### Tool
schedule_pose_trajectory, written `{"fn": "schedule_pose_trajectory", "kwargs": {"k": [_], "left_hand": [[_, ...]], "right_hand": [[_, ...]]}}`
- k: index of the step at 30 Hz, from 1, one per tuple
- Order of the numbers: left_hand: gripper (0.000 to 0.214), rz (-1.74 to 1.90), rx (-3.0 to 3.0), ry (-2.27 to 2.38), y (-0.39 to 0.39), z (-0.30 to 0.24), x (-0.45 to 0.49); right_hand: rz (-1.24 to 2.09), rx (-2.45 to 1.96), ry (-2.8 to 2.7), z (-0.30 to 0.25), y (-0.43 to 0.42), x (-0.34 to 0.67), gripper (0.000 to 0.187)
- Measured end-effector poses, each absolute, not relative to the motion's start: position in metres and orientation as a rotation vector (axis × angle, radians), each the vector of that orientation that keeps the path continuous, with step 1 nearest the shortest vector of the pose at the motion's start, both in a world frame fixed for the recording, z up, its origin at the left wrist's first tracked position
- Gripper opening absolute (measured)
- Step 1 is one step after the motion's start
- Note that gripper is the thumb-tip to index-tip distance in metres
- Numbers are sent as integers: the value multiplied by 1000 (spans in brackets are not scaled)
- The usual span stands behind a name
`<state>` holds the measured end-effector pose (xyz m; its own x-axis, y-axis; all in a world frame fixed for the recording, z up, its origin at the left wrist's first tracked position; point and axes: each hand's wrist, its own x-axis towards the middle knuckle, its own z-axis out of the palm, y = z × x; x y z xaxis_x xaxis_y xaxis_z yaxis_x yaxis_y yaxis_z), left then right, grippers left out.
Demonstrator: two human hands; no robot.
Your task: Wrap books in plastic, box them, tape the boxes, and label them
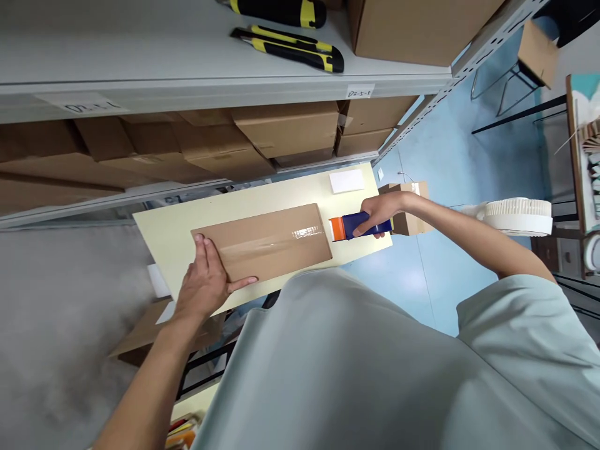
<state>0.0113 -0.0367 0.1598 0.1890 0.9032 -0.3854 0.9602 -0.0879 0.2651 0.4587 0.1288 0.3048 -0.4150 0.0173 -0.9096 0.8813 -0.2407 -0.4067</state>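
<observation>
A long brown cardboard box (274,244) lies flat on the pale yellow table (234,206), with a strip of clear tape along its top. My left hand (205,281) rests on the box's left end, its fingers spread: the fingertips touch the top and the thumb stretches along the near edge. Just past the box's right end, my right hand (379,215) is wrapped round a blue and orange tape dispenser (355,225). The dispenser's orange end points at the box, and a narrow gap shows between them. A white slip of paper (347,180) lies behind the dispenser.
Above the table stands a metal shelf (187,87) with several cardboard boxes (290,128) on its lower level. Utility knives (295,47) lie on the upper level. Another carton (412,209) is beyond the table's right end. A second table (574,156) stands far right.
</observation>
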Motion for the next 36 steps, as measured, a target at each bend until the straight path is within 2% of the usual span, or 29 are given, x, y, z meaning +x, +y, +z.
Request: {"fn": "schedule_pose_trajectory", "kwargs": {"k": [9,17,27,36], "left_hand": [[147,-197,2010,1746,-37,150,7],[146,-219,1990,1748,-36,148,6],[142,-241,1916,1790,-33,161,18],[144,-283,1891,1784,-31,166,21]], "right_hand": [[-1826,1006,1390,267,136,477,72],[-1871,963,1378,255,137,488,72],[-1758,988,1436,256,143,495,69],[-1414,1113,1535,254,133,459,57]]}}
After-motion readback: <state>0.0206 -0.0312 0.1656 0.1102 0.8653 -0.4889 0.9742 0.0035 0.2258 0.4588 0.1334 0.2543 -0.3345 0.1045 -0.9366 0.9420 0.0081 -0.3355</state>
